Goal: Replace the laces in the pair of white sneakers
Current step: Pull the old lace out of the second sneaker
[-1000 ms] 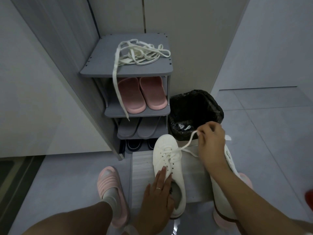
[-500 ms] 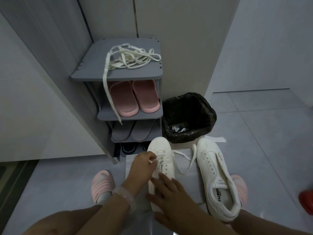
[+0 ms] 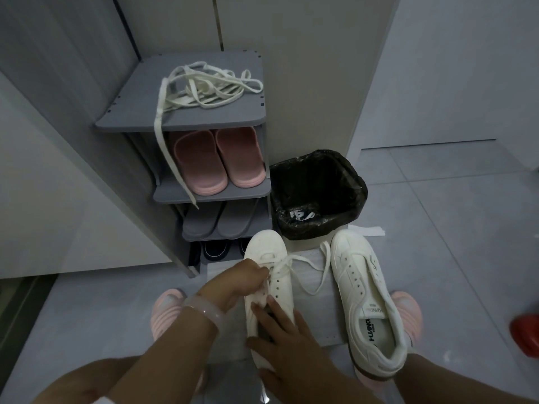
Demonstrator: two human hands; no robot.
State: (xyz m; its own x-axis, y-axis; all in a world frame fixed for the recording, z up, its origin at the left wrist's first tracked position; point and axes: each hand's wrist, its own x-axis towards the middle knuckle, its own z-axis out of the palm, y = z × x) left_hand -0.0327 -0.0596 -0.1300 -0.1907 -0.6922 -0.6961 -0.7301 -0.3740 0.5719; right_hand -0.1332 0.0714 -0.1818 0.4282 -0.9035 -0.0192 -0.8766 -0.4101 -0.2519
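Observation:
Two white sneakers stand on a grey mat (image 3: 315, 322) on the floor. The left sneaker (image 3: 269, 252) still carries a lace (image 3: 309, 263) whose loose end trails right across the mat. My left hand (image 3: 236, 281) pinches that lace at the eyelets. My right hand (image 3: 280, 333) lies flat with straight fingers over the shoe's opening, pressing it down. The right sneaker (image 3: 364, 293) stands unlaced beside it. A heap of white laces (image 3: 204, 88) lies on top of the grey shoe rack (image 3: 131, 112), one end hanging down over the shelves.
Pink slippers (image 3: 215, 158) and grey slippers fill the rack's shelves. A bin with a black liner (image 3: 318, 193) stands right behind the sneakers. My feet in pink slippers (image 3: 166, 310) flank the mat. A red object (image 3: 525, 333) sits at the right edge.
My right hand let go of the lace end and came down onto the left sneaker's opening. My left hand moved up from the shoe's heel and took hold of the lace at the eyelets.

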